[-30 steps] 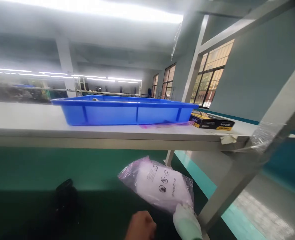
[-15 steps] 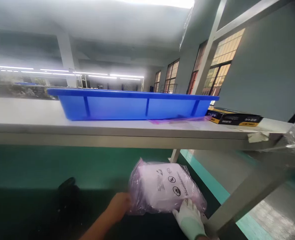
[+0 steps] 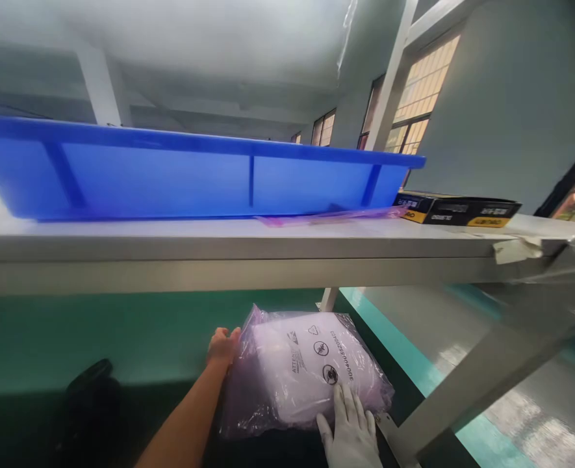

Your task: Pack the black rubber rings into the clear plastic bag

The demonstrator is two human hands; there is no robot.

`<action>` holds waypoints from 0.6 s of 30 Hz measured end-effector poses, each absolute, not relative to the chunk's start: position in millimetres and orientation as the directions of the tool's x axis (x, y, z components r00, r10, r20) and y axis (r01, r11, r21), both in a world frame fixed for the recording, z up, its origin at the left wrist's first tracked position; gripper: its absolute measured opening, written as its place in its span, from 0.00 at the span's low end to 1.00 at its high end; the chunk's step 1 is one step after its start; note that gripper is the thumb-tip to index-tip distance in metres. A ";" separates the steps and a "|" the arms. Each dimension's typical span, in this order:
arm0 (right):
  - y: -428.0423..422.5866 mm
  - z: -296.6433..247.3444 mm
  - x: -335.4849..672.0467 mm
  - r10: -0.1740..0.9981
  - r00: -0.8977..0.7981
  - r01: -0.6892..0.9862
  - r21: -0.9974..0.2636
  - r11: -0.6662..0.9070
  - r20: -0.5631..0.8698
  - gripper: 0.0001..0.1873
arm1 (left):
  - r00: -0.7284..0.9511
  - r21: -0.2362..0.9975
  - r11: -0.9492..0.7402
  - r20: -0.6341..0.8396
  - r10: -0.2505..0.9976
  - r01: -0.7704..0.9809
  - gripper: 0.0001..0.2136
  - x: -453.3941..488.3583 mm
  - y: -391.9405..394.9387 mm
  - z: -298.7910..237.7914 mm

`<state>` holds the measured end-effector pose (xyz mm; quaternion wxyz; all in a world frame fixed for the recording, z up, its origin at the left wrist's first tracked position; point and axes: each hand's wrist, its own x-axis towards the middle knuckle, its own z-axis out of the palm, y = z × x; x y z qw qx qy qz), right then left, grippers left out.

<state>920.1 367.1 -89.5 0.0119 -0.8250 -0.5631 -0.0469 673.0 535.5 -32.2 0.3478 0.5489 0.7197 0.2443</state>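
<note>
A pink see-through plastic bag (image 3: 306, 370) with black warning symbols and a white pack inside lies on the dark green surface under the shelf. My bare left hand (image 3: 223, 346) grips the bag's left edge, fingers curled on it. My right hand (image 3: 351, 432), in a white glove, lies flat on the bag's near right corner with fingers stretched out.
A grey metal shelf (image 3: 219, 250) runs across just above the hands. On it stand a long blue plastic tray (image 3: 194, 179) and a black-and-yellow box (image 3: 457, 211). A slanted metal frame post (image 3: 482, 383) is at the right. A dark object (image 3: 89, 403) sits at the lower left.
The bag has come down from its tilted, lifted pose to lie flat. My left hand reached forward to its left edge; my gloved right hand went from gripping the corner to lying flat on it.
</note>
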 end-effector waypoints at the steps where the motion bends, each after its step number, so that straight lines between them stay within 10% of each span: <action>1: 368.1 -93.1 921.9 0.926 0.361 0.930 0.030 -0.366 0.108 0.36 | -0.150 0.715 0.246 -0.195 0.969 0.655 0.13 671.1 537.2 -29.6; 7: 367.8 -103.5 924.7 0.926 0.343 0.936 0.027 -0.351 0.160 0.36 | -0.187 0.567 0.129 0.045 0.981 0.814 0.13 670.8 535.6 0.9; 18: 366.7 -96.2 922.0 0.932 0.349 0.936 0.026 -0.352 0.096 0.36 | -0.046 0.366 0.035 0.023 0.999 0.930 0.11 686.5 515.0 25.5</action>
